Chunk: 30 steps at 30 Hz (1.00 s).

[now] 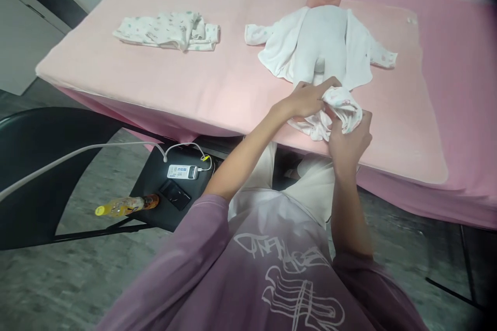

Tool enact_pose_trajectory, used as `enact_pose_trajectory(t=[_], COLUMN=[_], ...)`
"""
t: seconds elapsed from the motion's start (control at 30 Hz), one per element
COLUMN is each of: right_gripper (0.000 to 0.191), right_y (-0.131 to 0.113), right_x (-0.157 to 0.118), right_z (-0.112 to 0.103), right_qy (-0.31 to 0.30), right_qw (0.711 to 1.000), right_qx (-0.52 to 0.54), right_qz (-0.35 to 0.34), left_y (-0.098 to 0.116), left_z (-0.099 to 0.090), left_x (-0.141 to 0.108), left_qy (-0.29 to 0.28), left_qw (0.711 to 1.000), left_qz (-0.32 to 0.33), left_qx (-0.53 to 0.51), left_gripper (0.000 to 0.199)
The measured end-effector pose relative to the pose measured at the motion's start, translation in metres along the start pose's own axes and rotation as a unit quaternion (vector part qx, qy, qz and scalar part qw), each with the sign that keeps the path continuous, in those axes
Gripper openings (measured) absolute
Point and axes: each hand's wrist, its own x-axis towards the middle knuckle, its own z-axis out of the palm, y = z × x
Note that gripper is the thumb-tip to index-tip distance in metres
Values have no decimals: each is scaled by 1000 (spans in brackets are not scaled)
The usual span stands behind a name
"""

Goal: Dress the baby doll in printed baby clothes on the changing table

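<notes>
A baby doll [324, 31] lies on its back, its head at the far side and its legs toward me. Under its white body is an open baby jacket [283, 49] with the sleeves spread out to both sides. At the doll's feet, my left hand [310, 98] grips baby pants [341, 101], white with a small print. My right hand [350, 134] holds the other side of the bunched cloth. The doll's feet are mostly hidden behind my hands and the fabric.
A folded printed baby garment [166, 31] lies left on the pink padded table [233, 83]. Below, a black chair [147, 212] bears a bottle [126, 206], a phone [175, 194] and a white device [182, 171] with a cable.
</notes>
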Motion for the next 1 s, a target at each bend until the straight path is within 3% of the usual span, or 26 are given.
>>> enact_pose_trajectory(t=[0.1, 0.23, 0.33, 0.5, 0.63, 0.83, 1.0], right_gripper=[51, 35, 34, 34, 26, 33, 38], right_y=[10, 13, 13, 18, 26, 34, 26], right_x=[8, 15, 13, 16, 26, 28, 29], right_z=[2, 2, 1, -6, -9, -7, -5], right_qy=[10, 10, 10, 25, -5, -41, -84], right_qw=[1000, 997, 995, 993, 996, 991, 986], right_qx=[-15, -78, -97, -114, -90, 83, 143], right_qz=[14, 27, 24, 33, 12, 93, 30], left_y=[2, -2, -5, -4, -2, 9, 12], left_z=[17, 36, 42, 41, 40, 31, 14], left_x=[3, 5, 4, -2, -4, -8, -15], left_qy=[4, 55, 68, 59, 59, 54, 48], left_qw=[996, 985, 981, 984, 986, 992, 998], left_qz=[6, 11, 11, 22, 32, 3, 23], left_qx=[89, 161, 183, 167, 150, 117, 25], left_gripper=[62, 64, 67, 64, 61, 53, 63])
